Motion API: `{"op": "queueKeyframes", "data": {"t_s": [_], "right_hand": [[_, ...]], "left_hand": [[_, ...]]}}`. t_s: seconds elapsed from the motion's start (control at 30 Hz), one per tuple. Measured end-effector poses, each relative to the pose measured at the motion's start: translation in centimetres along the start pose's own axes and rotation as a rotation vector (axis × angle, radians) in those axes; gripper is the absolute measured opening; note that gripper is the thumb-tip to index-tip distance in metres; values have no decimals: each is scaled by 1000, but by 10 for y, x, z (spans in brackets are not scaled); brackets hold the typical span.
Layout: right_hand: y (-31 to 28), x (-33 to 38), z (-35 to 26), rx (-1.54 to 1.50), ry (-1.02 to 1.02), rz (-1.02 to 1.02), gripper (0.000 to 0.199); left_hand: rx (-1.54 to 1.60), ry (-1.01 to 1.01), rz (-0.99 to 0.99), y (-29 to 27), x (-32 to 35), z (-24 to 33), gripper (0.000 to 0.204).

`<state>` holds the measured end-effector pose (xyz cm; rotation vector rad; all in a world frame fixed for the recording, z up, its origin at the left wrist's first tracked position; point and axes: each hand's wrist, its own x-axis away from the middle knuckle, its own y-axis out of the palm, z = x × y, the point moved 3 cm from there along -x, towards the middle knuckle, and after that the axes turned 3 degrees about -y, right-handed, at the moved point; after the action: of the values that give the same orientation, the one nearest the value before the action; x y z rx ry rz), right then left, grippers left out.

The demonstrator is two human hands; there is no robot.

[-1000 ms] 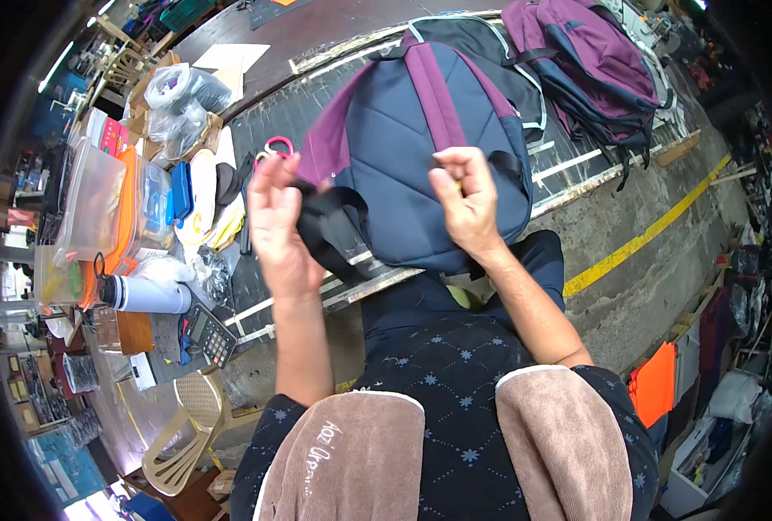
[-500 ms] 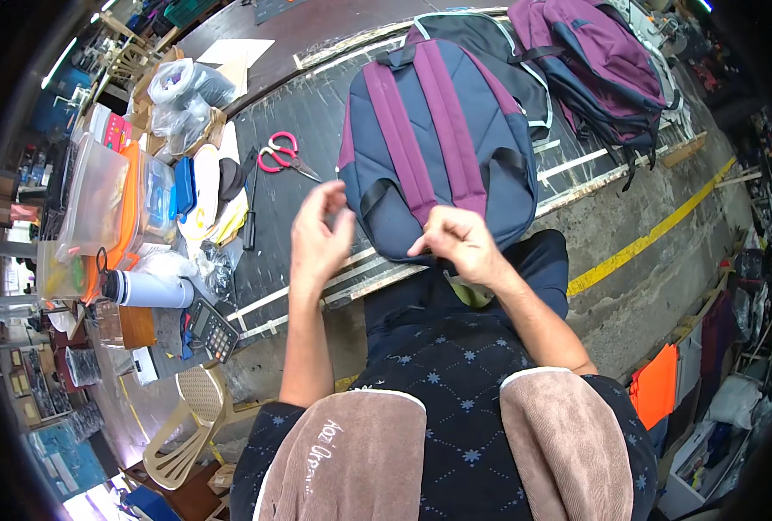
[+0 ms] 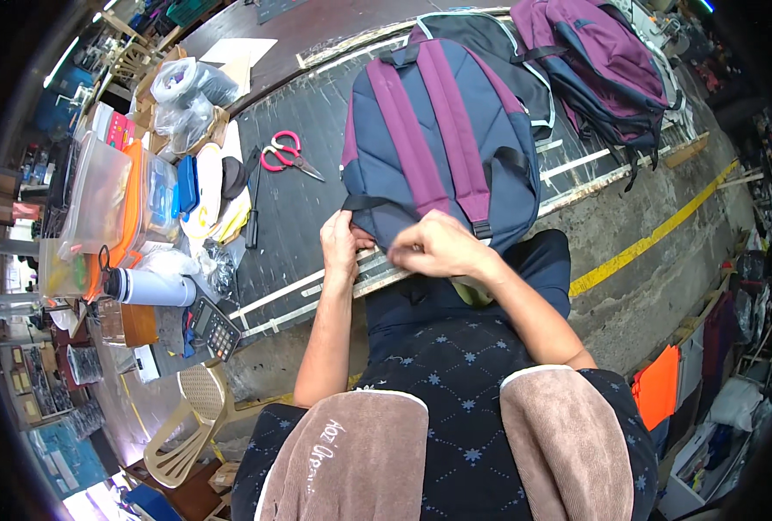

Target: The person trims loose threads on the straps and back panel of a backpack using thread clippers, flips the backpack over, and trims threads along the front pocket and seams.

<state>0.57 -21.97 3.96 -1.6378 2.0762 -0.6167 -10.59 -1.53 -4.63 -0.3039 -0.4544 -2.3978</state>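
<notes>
A navy backpack [image 3: 481, 130] with two purple shoulder straps lies strap-side up on the dark worktable [image 3: 308, 200]. My left hand [image 3: 341, 247] pinches a black webbing strap at the bag's lower left corner. Just to its right, my right hand [image 3: 438, 247] is closed on the bag's bottom edge, near the end of one purple strap. What the fingers grip underneath is hidden.
Red-handled scissors [image 3: 286, 154] lie left of the bag. More backpacks, one purple [image 3: 607, 65], are piled at the back right. Clear plastic boxes [image 3: 99, 208], a white bottle [image 3: 147, 286] and a calculator [image 3: 212, 330] crowd the table's left end. A plastic chair [image 3: 186, 417] stands below.
The backpack has been laid flat with its straps up, uncovering the scissors. Both hands have come down from mid-air to the bag's near edge.
</notes>
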Motion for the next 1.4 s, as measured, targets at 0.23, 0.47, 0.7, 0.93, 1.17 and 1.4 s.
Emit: {"op": "queueKeyframes", "data": {"t_s": [0.23,0.47,0.7,0.93,1.17,1.4], "right_hand": [[-9,3,-15,-111,151,282,38],[-19,6,-26,-102,70,447,61],[-7,15,-7,126,-300,440,26],[-8,14,-7,-33,-149,662,29],[-4,22,3,332,-95,420,17],[-48,60,-7,435,-140,761,33]], "left_hand": [[92,-6,-29,17,15,19,31],[556,-103,-126,33,22,11,28],[227,35,-74,41,31,33,31],[31,159,-39,40,34,40,37],[-779,615,210,49,58,50,13],[-1134,884,225,59,86,23,41]]}}
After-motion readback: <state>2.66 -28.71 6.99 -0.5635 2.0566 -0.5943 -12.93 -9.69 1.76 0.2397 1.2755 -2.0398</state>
